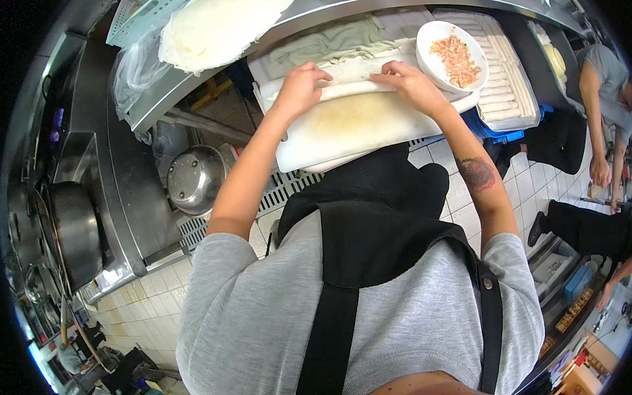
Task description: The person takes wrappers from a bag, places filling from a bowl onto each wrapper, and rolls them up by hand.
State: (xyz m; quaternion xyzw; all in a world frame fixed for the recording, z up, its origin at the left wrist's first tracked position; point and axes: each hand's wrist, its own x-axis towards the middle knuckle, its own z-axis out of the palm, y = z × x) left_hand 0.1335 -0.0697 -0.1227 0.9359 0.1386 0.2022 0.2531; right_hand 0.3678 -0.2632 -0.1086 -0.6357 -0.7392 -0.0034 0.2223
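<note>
A long white roll or folded sheet (354,89) lies across the far part of a white cutting board (362,124), which has a yellowish stain. My left hand (301,89) is at the left part of the roll, fingers curled at its far edge. Towards the roll's right part, my right hand (408,84) has its thumb and fingertips close together on it. What the fingertips pinch is too small to make out. Beside my right hand stands a white bowl (427,37) with orange-pink shredded filling (456,62). A crumpled greenish cloth (331,44) lies beyond both hands.
A tray of white rolls (500,86) stands right of the bowl. Thin pale sheets (223,23) are stacked on the steel shelf (344,1) at the upper left. A metal pot (196,179) is below left. Other people, one in a grey shirt (607,72), stand at the right.
</note>
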